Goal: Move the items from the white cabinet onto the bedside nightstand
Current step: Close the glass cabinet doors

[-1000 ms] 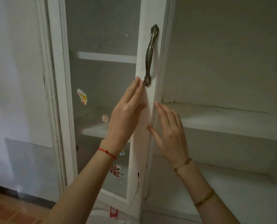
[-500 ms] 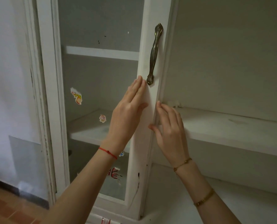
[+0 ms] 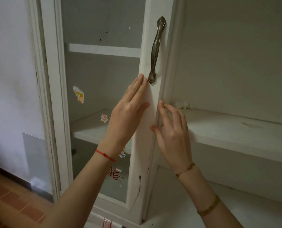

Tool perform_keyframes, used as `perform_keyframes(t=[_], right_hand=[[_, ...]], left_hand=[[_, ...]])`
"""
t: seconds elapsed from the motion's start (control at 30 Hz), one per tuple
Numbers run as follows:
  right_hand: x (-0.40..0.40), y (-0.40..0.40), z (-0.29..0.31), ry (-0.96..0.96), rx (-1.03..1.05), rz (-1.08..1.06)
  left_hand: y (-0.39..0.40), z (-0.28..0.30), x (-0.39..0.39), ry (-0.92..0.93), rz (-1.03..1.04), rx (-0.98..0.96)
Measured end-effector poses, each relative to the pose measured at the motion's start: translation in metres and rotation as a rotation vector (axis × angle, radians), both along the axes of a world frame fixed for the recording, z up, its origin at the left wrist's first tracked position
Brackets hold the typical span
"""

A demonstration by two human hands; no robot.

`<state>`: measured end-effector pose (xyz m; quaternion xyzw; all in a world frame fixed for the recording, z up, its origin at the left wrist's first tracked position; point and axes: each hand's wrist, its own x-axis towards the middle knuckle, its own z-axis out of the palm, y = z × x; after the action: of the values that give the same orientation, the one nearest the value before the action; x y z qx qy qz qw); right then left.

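Observation:
A white cabinet fills the view. Its glass door (image 3: pixel 151 76) has a white frame and a dark metal handle (image 3: pixel 156 50). My left hand (image 3: pixel 128 116) lies flat on the door's frame just below the handle, fingers together and straight. My right hand (image 3: pixel 171 134) touches the frame's right edge with spread fingers, in front of the open compartment. Neither hand holds anything. The shelf (image 3: pixel 235 139) in the open right side shows no items, only a small white lump (image 3: pixel 183 105) at its back left corner. The nightstand is not in view.
Several cartoon stickers (image 3: pixel 79 96) are on the glass pane. Behind the glass are two bare shelves (image 3: pixel 104 49). A pale wall (image 3: pixel 10 79) stands to the left, with a red-brown tiled floor (image 3: pixel 10 199) below. A lower shelf (image 3: pixel 235 203) sits under the open compartment.
The view has shifted slightly; both hands stay on the door frame. My right hand's fingers have moved closer onto the frame's edge.

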<state>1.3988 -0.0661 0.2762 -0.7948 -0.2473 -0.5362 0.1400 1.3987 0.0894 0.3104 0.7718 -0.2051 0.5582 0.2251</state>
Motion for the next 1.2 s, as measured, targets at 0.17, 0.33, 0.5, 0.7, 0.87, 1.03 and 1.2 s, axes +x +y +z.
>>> perform_keyframes(t=[0.17, 0.33, 0.5, 0.7, 0.87, 1.03, 1.2], right_hand=[[-0.025, -0.009, -0.002, 0.062, 0.073, 0.052], [-0.074, -0.025, -0.023, 0.147, 0.114, -0.003], [-0.15, -0.033, -0.062, 0.24, 0.159, -0.101], [-0.259, -0.032, -0.12, 0.421, 0.242, -0.254], [-0.35, -0.034, -0.159, 0.521, 0.311, -0.414], [-0.433, -0.035, -0.19, 0.64, 0.367, -0.583], [-0.507, -0.033, -0.211, 0.797, 0.448, -0.736]], left_hand=[[0.014, -0.012, -0.024, 0.04, 0.039, 0.041], [0.03, -0.041, -0.072, 0.097, 0.012, 0.108], [0.039, -0.08, -0.129, 0.188, -0.063, 0.133], [0.052, -0.139, -0.194, 0.353, -0.213, 0.177], [0.056, -0.181, -0.252, 0.492, -0.307, 0.208], [0.052, -0.217, -0.298, 0.625, -0.419, 0.25], [0.037, -0.244, -0.336, 0.694, -0.536, 0.325]])
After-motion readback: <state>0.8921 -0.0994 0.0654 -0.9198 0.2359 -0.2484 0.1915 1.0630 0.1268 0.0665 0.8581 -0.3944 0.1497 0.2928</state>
